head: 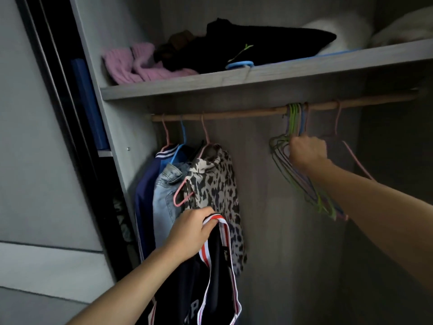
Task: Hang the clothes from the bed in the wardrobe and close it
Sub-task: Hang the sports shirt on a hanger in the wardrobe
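My left hand (189, 233) grips a dark navy garment (210, 277) by its white-and-red striped trim, holding it up in front of the open wardrobe. My right hand (307, 152) reaches up and holds a bunch of empty green, blue and pink hangers (302, 184) that hang from the wooden rail (234, 114). At the rail's left end hang three clothes: a navy jacket (145, 195), light jeans (164, 202) and a leopard-print piece (215, 184).
A grey shelf (234, 82) above the rail carries a pink knit (138, 64), a black garment (253, 43) and white bedding (339, 29). One pink hanger (356, 158) hangs alone at the right. The wardrobe's side panel (112, 113) and sliding door track (54, 90) stand at left.
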A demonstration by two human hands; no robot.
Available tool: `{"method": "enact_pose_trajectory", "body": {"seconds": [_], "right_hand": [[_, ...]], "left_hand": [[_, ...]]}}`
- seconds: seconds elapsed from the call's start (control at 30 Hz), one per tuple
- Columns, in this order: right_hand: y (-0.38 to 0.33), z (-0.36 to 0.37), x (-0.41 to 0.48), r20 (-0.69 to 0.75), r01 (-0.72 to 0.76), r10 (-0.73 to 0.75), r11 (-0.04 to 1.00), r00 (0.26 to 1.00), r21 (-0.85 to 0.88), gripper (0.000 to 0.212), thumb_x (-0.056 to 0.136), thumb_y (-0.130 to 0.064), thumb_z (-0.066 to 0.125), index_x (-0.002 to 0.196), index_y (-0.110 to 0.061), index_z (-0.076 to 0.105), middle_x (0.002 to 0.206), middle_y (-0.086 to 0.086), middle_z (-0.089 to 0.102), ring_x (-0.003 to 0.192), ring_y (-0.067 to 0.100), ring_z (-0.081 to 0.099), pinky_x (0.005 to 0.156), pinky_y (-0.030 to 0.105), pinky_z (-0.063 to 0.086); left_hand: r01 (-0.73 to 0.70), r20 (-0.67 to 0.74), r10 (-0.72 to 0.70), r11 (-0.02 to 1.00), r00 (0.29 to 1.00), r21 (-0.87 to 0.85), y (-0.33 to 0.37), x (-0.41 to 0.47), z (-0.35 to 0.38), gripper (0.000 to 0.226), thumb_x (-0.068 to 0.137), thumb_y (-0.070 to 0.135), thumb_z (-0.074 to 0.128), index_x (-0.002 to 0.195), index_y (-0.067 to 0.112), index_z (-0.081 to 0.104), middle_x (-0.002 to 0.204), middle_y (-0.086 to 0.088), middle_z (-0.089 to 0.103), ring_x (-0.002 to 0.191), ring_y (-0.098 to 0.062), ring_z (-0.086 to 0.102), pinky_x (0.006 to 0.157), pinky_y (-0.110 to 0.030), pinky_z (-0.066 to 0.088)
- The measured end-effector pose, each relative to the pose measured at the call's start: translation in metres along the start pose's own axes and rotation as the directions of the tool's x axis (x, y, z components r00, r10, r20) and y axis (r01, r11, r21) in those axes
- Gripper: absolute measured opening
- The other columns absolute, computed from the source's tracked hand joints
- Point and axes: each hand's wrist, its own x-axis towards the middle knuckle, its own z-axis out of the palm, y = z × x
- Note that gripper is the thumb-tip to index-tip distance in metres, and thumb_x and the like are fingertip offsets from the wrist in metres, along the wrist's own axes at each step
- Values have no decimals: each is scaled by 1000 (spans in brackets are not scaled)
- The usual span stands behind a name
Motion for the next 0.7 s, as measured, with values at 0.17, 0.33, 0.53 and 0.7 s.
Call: {"method": "enact_pose_trajectory", "body": {"seconds": [0.17, 0.33, 0.53, 0.7], "right_hand": [[3, 16, 15, -120, 32, -11, 983, 993, 180, 26, 92, -19, 53, 112, -3, 53, 105, 23, 65, 96, 43, 62, 70, 40, 47], [-4, 6, 23, -96, -78, 135, 890, 986, 450, 37, 94, -32, 51, 121, -9, 61, 117, 25, 63, 109, 44, 57, 85, 42, 48], [-21, 0, 22, -36, -130, 174, 842, 984, 524, 27, 95, -24, 49, 103, -10, 71, 103, 23, 68, 101, 43, 60, 80, 42, 49], [-43, -19, 25, 13, -247, 310, 731, 951, 636, 25, 95, -16, 48, 100, -5, 71, 104, 24, 67, 99, 40, 62, 82, 40, 49]], "left_hand": [[10, 9, -10, 1000, 1000, -2, -24, 23, 12, 21, 91, 31, 52, 77, 18, 60, 69, 7, 62, 69, -7, 59, 68, -39, 49], [-16, -6, 16, 1000, 1000, -1, -38, 34, 14, 20, 92, 30, 53, 77, 18, 60, 69, 5, 62, 71, -9, 58, 70, -40, 49], [-57, 15, 59, 995, 998, -81, -56, 33, -5, 37, 84, 49, 39, 80, 19, 62, 75, 6, 64, 75, -9, 60, 71, -43, 49], [-81, 47, 91, 979, 995, -189, -66, 15, -31, 32, 87, 42, 44, 94, 21, 67, 88, 8, 70, 87, -10, 64, 78, -40, 51]]}}
